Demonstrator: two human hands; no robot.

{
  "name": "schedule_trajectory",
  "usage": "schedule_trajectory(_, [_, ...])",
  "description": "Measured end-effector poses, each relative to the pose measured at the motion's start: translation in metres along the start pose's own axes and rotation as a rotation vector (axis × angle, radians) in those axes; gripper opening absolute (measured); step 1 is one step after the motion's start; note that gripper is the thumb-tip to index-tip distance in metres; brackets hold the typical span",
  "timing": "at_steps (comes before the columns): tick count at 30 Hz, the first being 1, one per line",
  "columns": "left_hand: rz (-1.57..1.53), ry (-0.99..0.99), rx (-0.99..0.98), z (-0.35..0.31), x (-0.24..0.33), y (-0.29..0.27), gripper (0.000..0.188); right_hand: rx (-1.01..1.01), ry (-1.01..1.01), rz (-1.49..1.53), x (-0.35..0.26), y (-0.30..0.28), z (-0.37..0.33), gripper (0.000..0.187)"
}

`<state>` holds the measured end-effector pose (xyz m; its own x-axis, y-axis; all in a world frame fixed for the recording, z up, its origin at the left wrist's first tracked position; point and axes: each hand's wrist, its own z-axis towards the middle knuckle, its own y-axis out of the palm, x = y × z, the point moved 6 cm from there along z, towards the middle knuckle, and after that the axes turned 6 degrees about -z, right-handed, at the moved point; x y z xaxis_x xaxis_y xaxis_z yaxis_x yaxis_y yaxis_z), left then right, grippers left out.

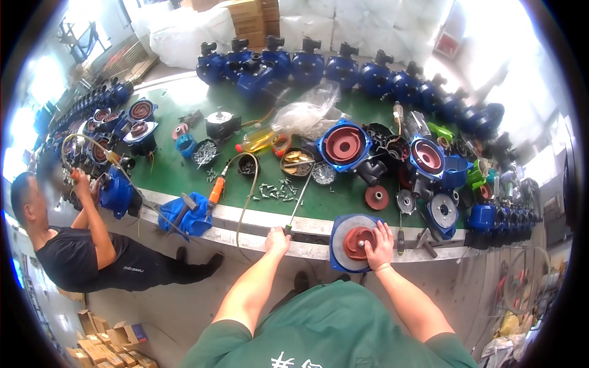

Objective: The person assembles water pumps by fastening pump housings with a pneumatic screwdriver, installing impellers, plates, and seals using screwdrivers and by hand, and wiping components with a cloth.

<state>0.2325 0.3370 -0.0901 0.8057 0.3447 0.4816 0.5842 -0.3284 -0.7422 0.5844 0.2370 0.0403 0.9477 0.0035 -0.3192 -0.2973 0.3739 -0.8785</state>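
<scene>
My left hand [277,240] is closed round the green handle of a long screwdriver [299,202] at the bench's front edge. Its thin shaft points away from me, up to a dark bowl of brass-coloured parts [297,162]. My right hand [381,246] grips the right side of a dark red impeller [356,243], thumb near its centre and fingers over the rim. That impeller sits on a grey round plate in a blue square-flanged pump part [338,250] at the front edge. Loose bolts [277,190] are scattered on the green bench top beyond the screwdriver.
A row of blue pumps [308,64] lines the bench's far edge. An orange-handled air tool [216,191] and a blue cloth [195,216] with a hammer lie front left. Another open pump [343,146] stands ahead. A co-worker [67,245] works at far left.
</scene>
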Motion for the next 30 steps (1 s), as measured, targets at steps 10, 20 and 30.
schedule_trajectory(10, [-0.081, 0.027, 0.048, 0.044, 0.053, 0.001, 0.04, -0.022, -0.007, 0.013, -0.004, 0.003, 0.002, 0.046])
schedule_trajectory(20, [-0.298, 0.156, 0.353, -0.002, 0.065, 0.014, 0.043, -0.047, -0.008, 0.005, 0.001, 0.009, -0.001, 0.04])
schedule_trajectory(30, [-0.947, 0.145, -0.053, -0.059, 0.153, 0.07, 0.057, -0.061, -0.07, -0.006, 0.005, 0.015, 0.0, 0.039])
